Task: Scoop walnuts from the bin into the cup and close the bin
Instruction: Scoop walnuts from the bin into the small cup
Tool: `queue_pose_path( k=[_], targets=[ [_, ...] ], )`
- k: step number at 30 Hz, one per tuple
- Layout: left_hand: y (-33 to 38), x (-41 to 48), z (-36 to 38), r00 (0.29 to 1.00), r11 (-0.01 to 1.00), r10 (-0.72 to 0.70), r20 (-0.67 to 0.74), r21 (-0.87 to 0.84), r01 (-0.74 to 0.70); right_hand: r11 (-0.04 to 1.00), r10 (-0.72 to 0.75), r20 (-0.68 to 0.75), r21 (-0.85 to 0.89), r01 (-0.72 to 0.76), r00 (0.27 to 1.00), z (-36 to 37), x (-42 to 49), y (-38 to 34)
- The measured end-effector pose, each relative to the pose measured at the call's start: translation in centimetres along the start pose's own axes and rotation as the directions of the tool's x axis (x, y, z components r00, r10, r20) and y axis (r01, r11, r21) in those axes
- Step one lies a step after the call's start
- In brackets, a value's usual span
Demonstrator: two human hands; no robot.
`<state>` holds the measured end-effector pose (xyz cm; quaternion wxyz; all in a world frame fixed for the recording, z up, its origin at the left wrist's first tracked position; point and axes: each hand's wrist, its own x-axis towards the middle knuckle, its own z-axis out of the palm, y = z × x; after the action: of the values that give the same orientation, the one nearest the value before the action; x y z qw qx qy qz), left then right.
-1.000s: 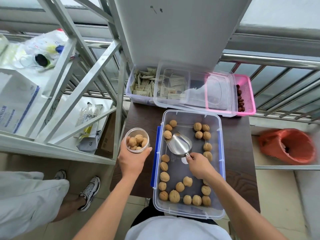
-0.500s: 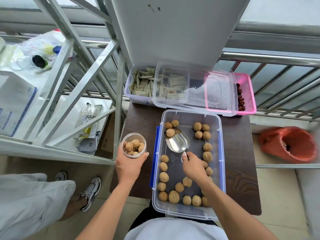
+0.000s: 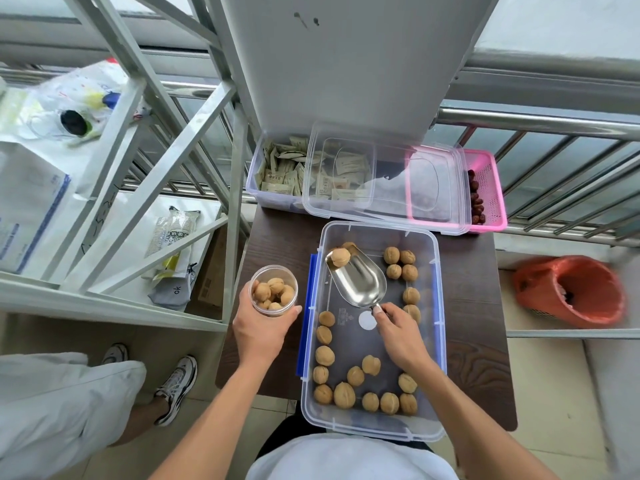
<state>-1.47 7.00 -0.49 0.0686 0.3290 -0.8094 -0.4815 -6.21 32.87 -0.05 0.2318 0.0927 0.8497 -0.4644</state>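
Head view: left hand wrapped around walnut-filled cup, frame centre-left; right hand pinching scoop handle inside open bin, one walnut at scoop tip.

Tan round walnuts are held in a clear plastic bin with a blue side latch. The wooden table is grained dark brown.

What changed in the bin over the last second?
The scoop slid a little toward the far-left corner of the bin, and one walnut now sits on its front lip. The right hand still pinches the scoop's handle; the left hand still holds the cup beside the bin. The clear lid stays off, lying across the back containers.
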Motion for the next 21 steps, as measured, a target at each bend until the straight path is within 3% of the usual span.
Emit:
queue_pose_path(
  k=[7, 13, 17, 21],
  targets=[
    [1.2, -0.1, -0.7, 0.997, 0.995, 0.081, 0.017, 0.064, -0.082, 0.992, -0.082, 0.159, -0.085, 0.096, 0.984, -6.1, -1.1, -4.4],
    [1.5, -0.5, -0.7, 0.991, 0.991, 0.123, 0.050, 0.053, -0.126, 0.916, -0.104, 0.367, -0.326, 0.233, 0.924, -9.0, -3.4, -11.2],
    [1.3, -0.8, -0.2, 0.991, 0.992, 0.125, 0.044, 0.024, -0.126, 0.855, -0.098, 0.378, -0.442, 0.272, 0.921, -8.2, -4.1, -13.8],
    [1.3, -0.7, 0.0, 0.994, 0.994, 0.104, 0.041, 0.018, -0.104, 0.858, -0.057, 0.379, -0.454, 0.240, 0.924, -8.1, -4.7, -14.5]
  ],
)
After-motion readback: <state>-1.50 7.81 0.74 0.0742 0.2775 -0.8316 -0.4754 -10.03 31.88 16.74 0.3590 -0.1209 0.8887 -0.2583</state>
